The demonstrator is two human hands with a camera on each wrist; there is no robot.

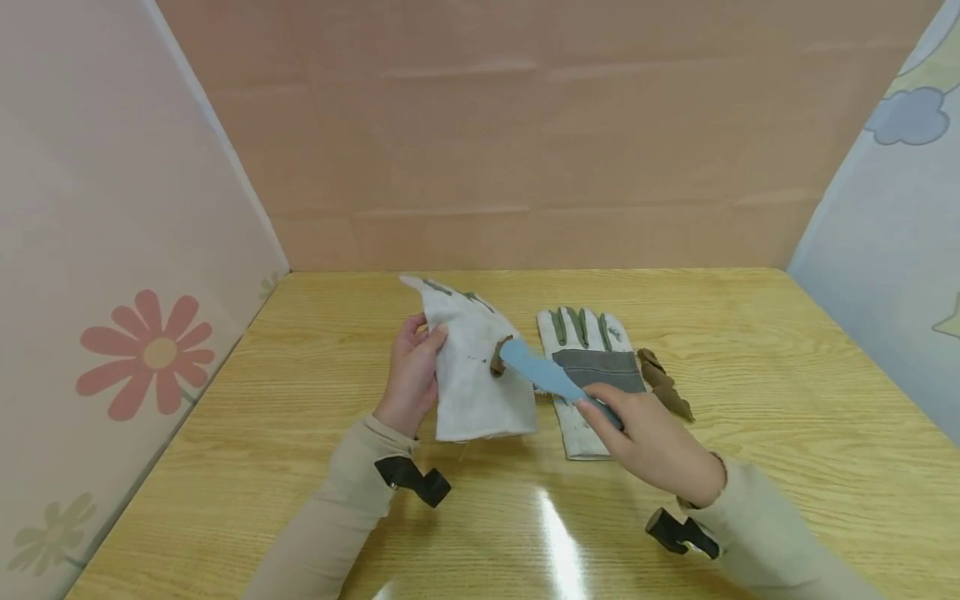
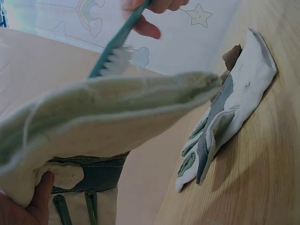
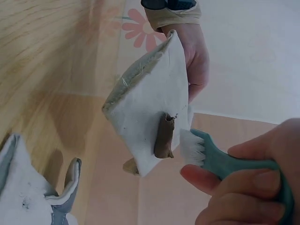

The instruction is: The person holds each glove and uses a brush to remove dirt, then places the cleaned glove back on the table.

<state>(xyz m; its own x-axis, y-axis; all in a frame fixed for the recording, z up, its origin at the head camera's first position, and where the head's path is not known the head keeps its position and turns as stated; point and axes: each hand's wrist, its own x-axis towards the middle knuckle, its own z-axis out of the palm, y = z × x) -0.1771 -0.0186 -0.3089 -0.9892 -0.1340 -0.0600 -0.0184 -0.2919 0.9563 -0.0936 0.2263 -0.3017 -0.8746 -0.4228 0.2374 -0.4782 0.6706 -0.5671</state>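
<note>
My left hand [image 1: 411, 375] grips a white work glove [image 1: 480, 396] by its left edge and holds it up off the table, cuff toward me. On its pale face sits a curled brown piece [image 3: 164, 136], its material unclear. My right hand [image 1: 652, 442] holds a teal-blue brush [image 1: 543, 372] by the handle, thumb and fingers wrapped round it. White bristles [image 3: 192, 147] face the glove right beside the brown piece; whether they touch it I cannot tell. The held glove's grey-and-green side shows in the left wrist view.
A second white glove [image 1: 592, 364] with a grey band and green finger strips lies on the wooden table [image 1: 300, 383], right of the held one. Brown pieces [image 1: 666, 386] lie against its right side. A pinkish-tan panel [image 1: 525, 142] stands behind, with patterned walls at both sides.
</note>
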